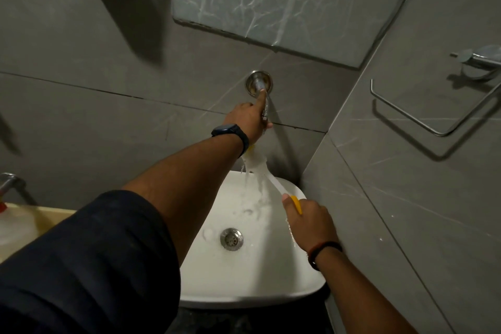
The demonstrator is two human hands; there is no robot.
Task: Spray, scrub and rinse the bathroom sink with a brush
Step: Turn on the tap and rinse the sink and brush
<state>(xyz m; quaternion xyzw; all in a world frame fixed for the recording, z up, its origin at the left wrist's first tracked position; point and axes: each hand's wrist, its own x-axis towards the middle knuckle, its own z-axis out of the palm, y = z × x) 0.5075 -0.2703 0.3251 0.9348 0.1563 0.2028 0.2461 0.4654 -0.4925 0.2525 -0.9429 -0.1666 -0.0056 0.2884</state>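
Observation:
A white oval sink [252, 290] with a metal drain [231, 238] stands in the corner below a chrome wall tap [259, 84]. My left hand [248, 120] is closed around the tap's handle, forefinger stretched toward the wall flange. Water [248, 176] pours from the tap into the basin. My right hand [309, 221] grips the yellow end of a brush [273, 183]. Its white handle slants up to the brush head, which sits under the running water just below my left wrist. Foam lies in the basin around the drain.
A mirror [292, 0] hangs above the tap. On the right wall are a chrome towel bar [423, 119] and a holder [479, 62]. At the left stand a translucent bottle [13, 228] on a beige ledge and another chrome fitting [10, 182].

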